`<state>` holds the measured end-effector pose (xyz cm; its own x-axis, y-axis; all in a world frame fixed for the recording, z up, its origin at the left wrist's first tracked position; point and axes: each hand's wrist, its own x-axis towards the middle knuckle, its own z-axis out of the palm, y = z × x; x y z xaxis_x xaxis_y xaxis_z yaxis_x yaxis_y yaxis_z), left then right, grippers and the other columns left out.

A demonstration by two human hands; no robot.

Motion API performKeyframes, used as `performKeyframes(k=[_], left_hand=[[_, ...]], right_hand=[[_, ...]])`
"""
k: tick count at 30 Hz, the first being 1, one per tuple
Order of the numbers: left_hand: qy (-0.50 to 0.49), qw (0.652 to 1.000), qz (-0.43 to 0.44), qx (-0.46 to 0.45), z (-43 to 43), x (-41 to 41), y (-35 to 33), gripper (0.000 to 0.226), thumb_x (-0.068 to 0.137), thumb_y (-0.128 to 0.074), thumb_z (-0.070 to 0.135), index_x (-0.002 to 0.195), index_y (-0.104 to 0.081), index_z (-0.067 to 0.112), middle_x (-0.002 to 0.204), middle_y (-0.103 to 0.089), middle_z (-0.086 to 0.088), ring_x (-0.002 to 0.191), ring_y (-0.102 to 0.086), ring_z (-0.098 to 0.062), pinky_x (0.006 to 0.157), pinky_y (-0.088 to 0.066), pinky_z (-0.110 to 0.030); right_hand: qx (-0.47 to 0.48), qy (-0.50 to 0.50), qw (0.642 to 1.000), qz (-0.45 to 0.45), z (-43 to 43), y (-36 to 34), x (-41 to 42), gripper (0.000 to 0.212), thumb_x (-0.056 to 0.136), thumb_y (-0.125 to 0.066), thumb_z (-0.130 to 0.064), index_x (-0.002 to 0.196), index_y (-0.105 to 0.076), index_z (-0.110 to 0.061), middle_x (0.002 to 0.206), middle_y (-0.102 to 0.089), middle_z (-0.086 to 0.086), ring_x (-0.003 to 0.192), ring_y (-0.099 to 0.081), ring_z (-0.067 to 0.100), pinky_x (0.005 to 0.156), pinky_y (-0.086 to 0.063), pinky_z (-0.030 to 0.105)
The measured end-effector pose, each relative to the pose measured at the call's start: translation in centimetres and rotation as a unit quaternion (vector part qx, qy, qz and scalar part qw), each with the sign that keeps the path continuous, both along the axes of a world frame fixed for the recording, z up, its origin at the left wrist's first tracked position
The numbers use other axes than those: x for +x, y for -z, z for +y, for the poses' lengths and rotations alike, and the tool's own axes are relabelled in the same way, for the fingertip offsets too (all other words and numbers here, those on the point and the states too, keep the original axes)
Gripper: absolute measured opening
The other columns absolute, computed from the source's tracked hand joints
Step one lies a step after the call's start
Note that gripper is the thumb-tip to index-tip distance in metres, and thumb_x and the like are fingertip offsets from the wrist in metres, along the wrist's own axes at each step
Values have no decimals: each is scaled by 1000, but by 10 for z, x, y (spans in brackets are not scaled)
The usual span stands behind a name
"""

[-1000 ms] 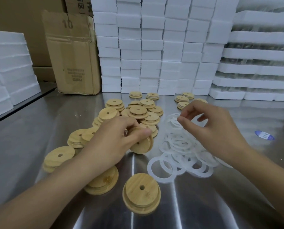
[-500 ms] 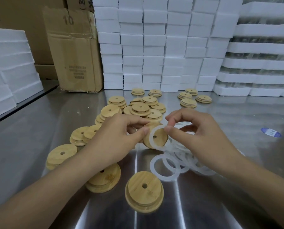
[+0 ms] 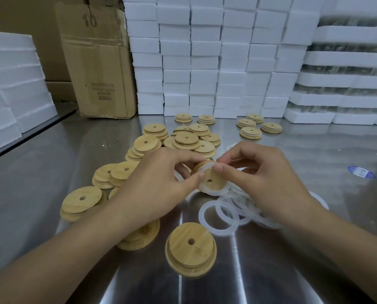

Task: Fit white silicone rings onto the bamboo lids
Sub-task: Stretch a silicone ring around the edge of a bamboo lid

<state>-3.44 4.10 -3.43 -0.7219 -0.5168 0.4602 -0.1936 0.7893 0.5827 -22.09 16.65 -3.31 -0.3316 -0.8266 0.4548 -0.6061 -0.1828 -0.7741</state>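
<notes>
**Ring going round a lid, held over the steel table**

The lid [image 3: 211, 179] is a round bamboo disc with a small hole in the middle. It is held tilted just above the table [image 3: 40, 172], between both hands. A white ring [image 3: 213, 192] lies round its lower edge, but the fingers hide how it sits along the top edge. The left hand [image 3: 159, 178] grips the lid's left side with thumb and curled fingers. The right hand [image 3: 268, 181] pinches the ring against the lid's upper rim with thumb and forefinger, its other fingers loosely bent.

Just below the right hand is a heap of loose rings [image 3: 233, 212], partly covered by the wrist. A single lid [image 3: 190, 249] lies nearest the camera, and another [image 3: 143, 238] is half hidden under the left forearm. Behind the hands is a pile of bare lids [image 3: 187, 139]. A few more lids [image 3: 250, 132] lie apart at the back right (a pale band shows at their edges).

The only writing that can be read is "10" on the cardboard box [image 3: 95, 62]. The smaller printed lines lower on the box are blurred. An oval blue and white sticker [image 3: 361, 172] lies on the table to the right, its print too small to read. White foam blocks [image 3: 205, 62] are stacked along the back, and their tops are cut off by the frame.
</notes>
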Motion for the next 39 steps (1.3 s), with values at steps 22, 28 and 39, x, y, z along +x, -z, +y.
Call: performKeyframes(k=[22,28,39], left_hand=[[26,983,36,176,-11,-2,-5,7,92,-83,16,88,-80,20,81,-80,5,80,-76,-6,72,-55,-16],[30,984,0,175,-15,1,-9,5,91,-84,20,88,-82,24,87,-82,12,88,-77,-1,78,-54,-10],[22,985,-11,172,-16,4,-10,4,88,-87,18,87,-83,20,85,-82,8,84,-78,-3,79,-57,-12]], right_hand=[[25,-24,998,-44,-3,0,-12,8,91,-82,-27,89,-77,-21,87,-81,-1,83,-80,18,76,-64,42],[39,-29,999,-20,-3,-4,-16,12,92,-80,-36,89,-79,-25,87,-81,-1,84,-76,35,84,-59,65],[49,-65,996,-46,-3,-4,-23,24,81,-82,-47,85,-81,-23,82,-79,3,68,-69,21,70,-52,22]])
